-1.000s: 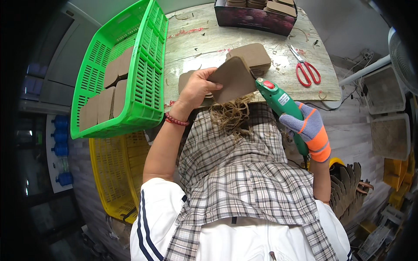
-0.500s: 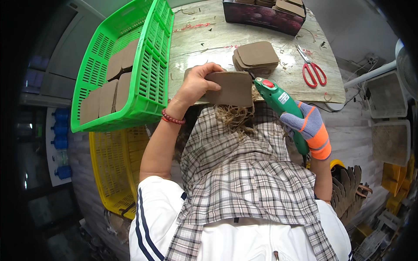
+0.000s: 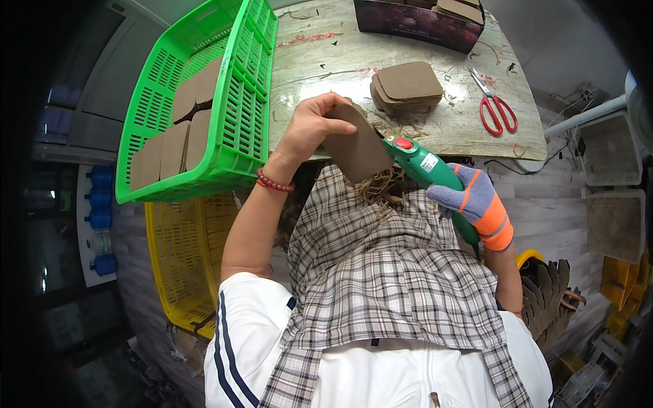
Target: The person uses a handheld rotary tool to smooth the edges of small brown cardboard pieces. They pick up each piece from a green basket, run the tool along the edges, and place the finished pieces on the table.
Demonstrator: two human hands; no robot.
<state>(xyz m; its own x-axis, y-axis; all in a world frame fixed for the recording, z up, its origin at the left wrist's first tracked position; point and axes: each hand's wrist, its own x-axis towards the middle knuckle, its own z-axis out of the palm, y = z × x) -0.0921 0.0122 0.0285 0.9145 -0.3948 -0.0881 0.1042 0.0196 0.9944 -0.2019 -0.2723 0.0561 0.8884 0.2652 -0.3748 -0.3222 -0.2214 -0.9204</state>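
Between thumb and fingers, my left hand (image 3: 314,129) grips a flat brown pad with rounded corners (image 3: 355,146), tilted over the table's near edge. My right hand (image 3: 469,198), in a grey and orange glove, is wrapped round a green handheld electric cutter (image 3: 423,162) with a red button. The cutter's tip meets the pad's right edge; the exact contact is too small to make out. Thin brown trimmings (image 3: 378,185) lie on my checked apron (image 3: 388,272) below the pad. Just beyond, a stack of similar brown pads (image 3: 408,85) rests on the table.
A green basket (image 3: 235,129) holding brown pads stands at the left, above a yellow basket (image 3: 173,265). Red-handled scissors (image 3: 498,112) lie on the table (image 3: 306,64) at right. A dark box (image 3: 418,26) of pads sits at the far edge. Scraps are scattered about the tabletop.
My left hand has turned the pad from nearly level to a steep slant, its right end lower. The cutter has shifted slightly left, staying at the pad's edge. The whole view has shifted a little.
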